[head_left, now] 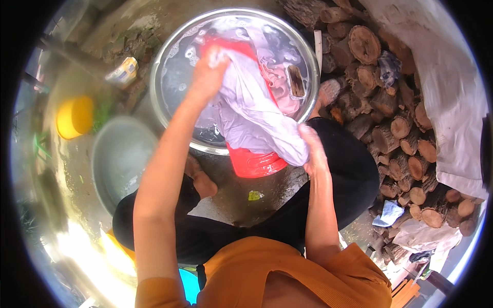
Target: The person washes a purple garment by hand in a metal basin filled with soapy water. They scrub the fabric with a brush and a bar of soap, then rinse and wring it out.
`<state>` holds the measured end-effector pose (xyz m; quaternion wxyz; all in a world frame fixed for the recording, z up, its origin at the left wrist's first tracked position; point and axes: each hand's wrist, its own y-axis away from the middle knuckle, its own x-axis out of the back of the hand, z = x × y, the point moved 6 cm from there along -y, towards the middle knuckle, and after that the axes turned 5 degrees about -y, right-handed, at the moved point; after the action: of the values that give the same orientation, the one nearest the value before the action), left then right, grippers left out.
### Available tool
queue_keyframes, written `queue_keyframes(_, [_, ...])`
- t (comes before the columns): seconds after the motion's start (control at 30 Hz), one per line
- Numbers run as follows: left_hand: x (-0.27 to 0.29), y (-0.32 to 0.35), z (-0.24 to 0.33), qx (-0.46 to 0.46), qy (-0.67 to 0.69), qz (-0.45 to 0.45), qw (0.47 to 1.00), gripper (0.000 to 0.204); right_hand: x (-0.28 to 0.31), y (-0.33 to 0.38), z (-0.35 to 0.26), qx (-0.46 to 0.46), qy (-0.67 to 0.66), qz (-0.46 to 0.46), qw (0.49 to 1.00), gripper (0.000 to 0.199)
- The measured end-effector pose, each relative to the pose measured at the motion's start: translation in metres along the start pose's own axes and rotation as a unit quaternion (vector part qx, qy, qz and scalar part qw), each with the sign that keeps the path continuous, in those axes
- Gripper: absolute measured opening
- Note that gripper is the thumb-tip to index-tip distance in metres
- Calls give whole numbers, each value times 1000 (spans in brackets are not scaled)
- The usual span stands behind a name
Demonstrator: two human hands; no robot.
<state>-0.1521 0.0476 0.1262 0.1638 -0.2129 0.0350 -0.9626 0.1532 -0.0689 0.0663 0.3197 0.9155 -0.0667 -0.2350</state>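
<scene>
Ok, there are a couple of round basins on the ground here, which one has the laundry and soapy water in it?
The shiny metal basin at the top, where both hands scrub a white cloth. The grey basin to its left holds no laundry.

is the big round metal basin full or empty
Not empty: the big round metal basin holds soapy water with suds and soaking pink clothes.

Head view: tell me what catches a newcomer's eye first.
At centre, the left hand and right hand grip a wet white cloth on a red washboard propped in a big metal basin. Cut logs stack right; a yellow tub sits left.
</scene>
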Motion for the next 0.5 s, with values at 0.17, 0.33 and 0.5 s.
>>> queue_keyframes(0.17, [10,0,14,37,113,-56,991,25,-3,8,-44,176,10,-35,984,27])
queue_keyframes(0.33, [6,48,-87,208,-49,-75,974,21,40,2,-76,326,-61,39,942,24])
queue_keyframes(0.5, [13,35,-48,123,65,19,990,24,31,14,-78,287,-152,12,946,21])
